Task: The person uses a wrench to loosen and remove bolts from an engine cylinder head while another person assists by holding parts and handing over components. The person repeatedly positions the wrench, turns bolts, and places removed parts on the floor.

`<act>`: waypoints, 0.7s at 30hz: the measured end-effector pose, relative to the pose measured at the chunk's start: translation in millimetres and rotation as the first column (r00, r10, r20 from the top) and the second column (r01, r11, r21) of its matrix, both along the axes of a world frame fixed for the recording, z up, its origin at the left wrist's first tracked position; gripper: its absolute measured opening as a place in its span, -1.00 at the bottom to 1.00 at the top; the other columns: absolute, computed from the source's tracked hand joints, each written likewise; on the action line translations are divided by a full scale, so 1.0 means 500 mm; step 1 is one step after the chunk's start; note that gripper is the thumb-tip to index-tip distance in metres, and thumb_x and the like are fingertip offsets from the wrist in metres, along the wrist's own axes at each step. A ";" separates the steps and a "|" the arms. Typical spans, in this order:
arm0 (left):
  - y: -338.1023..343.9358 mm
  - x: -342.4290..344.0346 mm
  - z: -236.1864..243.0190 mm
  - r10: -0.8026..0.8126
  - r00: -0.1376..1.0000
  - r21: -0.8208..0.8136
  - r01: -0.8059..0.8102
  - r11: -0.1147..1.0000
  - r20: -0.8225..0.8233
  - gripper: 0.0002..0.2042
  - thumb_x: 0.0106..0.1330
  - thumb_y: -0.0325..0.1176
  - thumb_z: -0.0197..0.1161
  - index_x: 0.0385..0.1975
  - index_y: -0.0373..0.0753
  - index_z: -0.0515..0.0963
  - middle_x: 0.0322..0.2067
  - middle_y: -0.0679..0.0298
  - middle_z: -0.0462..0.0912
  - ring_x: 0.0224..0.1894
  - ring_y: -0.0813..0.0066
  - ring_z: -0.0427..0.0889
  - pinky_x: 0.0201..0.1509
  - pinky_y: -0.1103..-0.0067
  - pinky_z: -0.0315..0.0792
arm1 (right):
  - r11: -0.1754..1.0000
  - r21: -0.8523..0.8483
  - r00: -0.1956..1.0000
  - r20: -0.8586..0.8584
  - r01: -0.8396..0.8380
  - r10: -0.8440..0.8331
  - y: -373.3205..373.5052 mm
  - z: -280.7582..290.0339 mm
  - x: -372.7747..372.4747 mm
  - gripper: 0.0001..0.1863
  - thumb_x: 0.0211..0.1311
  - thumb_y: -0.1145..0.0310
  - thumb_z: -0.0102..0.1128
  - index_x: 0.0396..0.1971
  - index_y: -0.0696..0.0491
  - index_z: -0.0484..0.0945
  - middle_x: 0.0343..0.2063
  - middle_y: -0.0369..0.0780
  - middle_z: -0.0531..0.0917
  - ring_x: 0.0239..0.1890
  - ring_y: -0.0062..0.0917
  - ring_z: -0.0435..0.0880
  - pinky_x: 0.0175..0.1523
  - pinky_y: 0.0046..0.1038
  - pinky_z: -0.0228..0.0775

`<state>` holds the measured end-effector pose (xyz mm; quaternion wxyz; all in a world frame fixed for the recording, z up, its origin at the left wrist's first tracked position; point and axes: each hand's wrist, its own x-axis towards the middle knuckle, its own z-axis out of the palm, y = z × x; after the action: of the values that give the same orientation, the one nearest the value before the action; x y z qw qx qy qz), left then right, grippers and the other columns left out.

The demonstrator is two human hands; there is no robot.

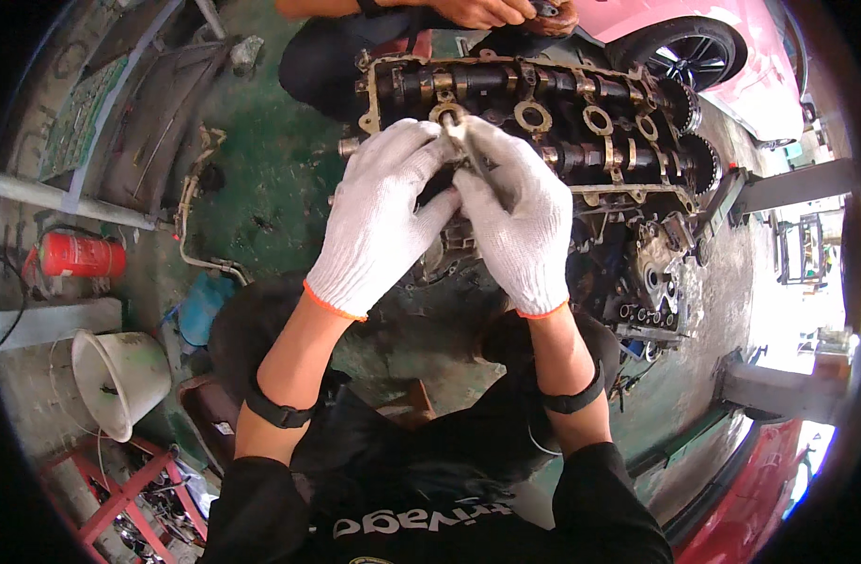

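Both my hands wear white knit gloves with orange cuffs. My left hand point(382, 202) and my right hand point(513, 211) are closed round a small metal piece point(457, 133), mostly hidden by the fingers; I cannot make out what it is. They are over the near side of an engine cylinder head point(618, 89), which has two dark camshafts, toothed wheels at its right end and brass-coloured rings along its middle. Behind it, another person's hands point(506, 14) hold a small dark part point(543, 7).
A red extinguisher point(83, 254), white bucket point(120, 385), bent metal pipe point(188, 226) and red frame point(120, 493) are at left. Metal engine parts point(656, 273) lie at right, beside lift arms point(788, 193). A pink car point(750, 94) stands at the upper right, a red car point(769, 461) lower right.
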<state>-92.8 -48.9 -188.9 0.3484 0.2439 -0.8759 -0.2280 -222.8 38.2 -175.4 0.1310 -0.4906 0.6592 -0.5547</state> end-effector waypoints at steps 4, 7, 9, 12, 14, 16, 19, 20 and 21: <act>-0.001 0.000 -0.001 -0.010 1.000 -0.023 0.010 1.000 0.000 -0.66 0.17 -0.38 0.40 -0.04 -0.28 0.63 0.04 0.12 0.59 0.19 0.06 0.51 0.30 0.28 0.37 | 0.992 -0.080 0.977 -0.179 0.100 -0.113 -0.001 -0.011 0.004 -0.59 0.12 0.56 0.38 0.02 0.13 0.62 -0.21 -0.13 0.70 -0.28 -0.34 0.71 -0.14 -0.43 0.56; -0.004 0.000 -0.001 -0.043 0.999 0.036 0.043 0.998 0.010 -0.66 0.16 -0.38 0.41 -0.05 -0.27 0.63 0.01 0.13 0.59 0.16 0.06 0.52 0.28 0.27 0.38 | 0.985 -0.015 0.966 -0.193 0.173 -0.173 0.000 -0.007 0.013 -0.62 0.11 0.53 0.40 -0.02 0.13 0.62 -0.26 -0.13 0.68 -0.29 -0.33 0.70 -0.12 -0.43 0.55; -0.004 -0.001 -0.001 -0.024 1.000 -0.017 0.024 1.000 0.005 -0.66 0.14 -0.39 0.40 -0.06 -0.27 0.62 -0.01 0.12 0.59 0.14 0.06 0.53 0.26 0.27 0.39 | 0.982 0.010 0.968 -0.174 0.186 -0.182 -0.001 0.001 0.014 -0.62 0.11 0.53 0.40 -0.02 0.13 0.63 -0.25 -0.13 0.69 -0.28 -0.34 0.70 -0.12 -0.43 0.55; -0.004 -0.004 0.000 -0.011 1.000 -0.058 0.010 0.998 -0.016 -0.65 0.13 -0.40 0.40 -0.06 -0.27 0.62 -0.04 0.13 0.58 0.11 0.07 0.54 0.23 0.27 0.41 | 0.989 0.113 0.994 0.031 0.099 -0.103 0.003 0.011 0.009 -0.62 0.10 0.52 0.40 -0.03 0.13 0.63 -0.25 -0.12 0.69 -0.27 -0.32 0.70 -0.10 -0.43 0.55; -0.003 -0.004 0.000 -0.013 1.000 -0.056 0.011 0.998 -0.023 -0.65 0.13 -0.40 0.40 -0.06 -0.27 0.61 -0.04 0.13 0.58 0.10 0.07 0.54 0.22 0.28 0.41 | 0.996 0.006 0.995 -0.039 0.094 -0.093 0.002 0.010 0.007 -0.61 0.10 0.52 0.41 -0.02 0.13 0.63 -0.24 -0.12 0.69 -0.27 -0.33 0.70 -0.10 -0.43 0.55; -0.003 -0.004 0.000 -0.026 0.999 -0.038 0.025 0.999 -0.018 -0.65 0.13 -0.40 0.40 -0.05 -0.27 0.61 -0.04 0.14 0.58 0.10 0.07 0.54 0.21 0.27 0.42 | 0.990 0.012 0.982 -0.123 0.144 -0.141 0.001 0.005 0.007 -0.58 0.10 0.51 0.41 0.01 0.12 0.63 -0.24 -0.12 0.69 -0.27 -0.34 0.70 -0.09 -0.43 0.55; -0.002 -0.003 0.001 -0.035 0.999 -0.027 0.034 0.999 -0.013 -0.64 0.13 -0.39 0.41 -0.05 -0.28 0.61 -0.05 0.14 0.59 0.09 0.06 0.54 0.21 0.27 0.42 | 0.985 0.059 0.983 -0.099 0.159 -0.153 0.004 -0.001 0.009 -0.58 0.10 0.51 0.40 0.03 0.11 0.62 -0.25 -0.13 0.69 -0.25 -0.34 0.71 -0.10 -0.43 0.55; -0.002 -0.003 0.001 -0.025 1.000 -0.033 0.024 0.999 -0.017 -0.64 0.13 -0.39 0.41 -0.05 -0.28 0.61 -0.05 0.14 0.59 0.09 0.06 0.54 0.21 0.27 0.42 | 0.984 0.035 0.971 -0.170 0.176 -0.167 0.009 0.001 0.007 -0.59 0.13 0.53 0.37 0.03 0.12 0.63 -0.23 -0.13 0.71 -0.22 -0.34 0.73 -0.08 -0.43 0.56; 0.000 -0.003 0.000 -0.014 1.000 -0.037 0.014 0.999 -0.022 -0.64 0.13 -0.39 0.41 -0.05 -0.28 0.61 -0.05 0.14 0.59 0.09 0.06 0.54 0.21 0.27 0.42 | 0.992 0.015 0.982 -0.145 0.129 -0.125 0.010 0.002 0.004 -0.60 0.14 0.54 0.36 0.03 0.12 0.63 -0.22 -0.12 0.71 -0.22 -0.34 0.74 -0.07 -0.43 0.56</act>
<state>-94.2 -49.1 -188.8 0.3608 0.2289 -0.8777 -0.2169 -220.7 43.4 -174.3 0.0537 -0.4846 0.7036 -0.5170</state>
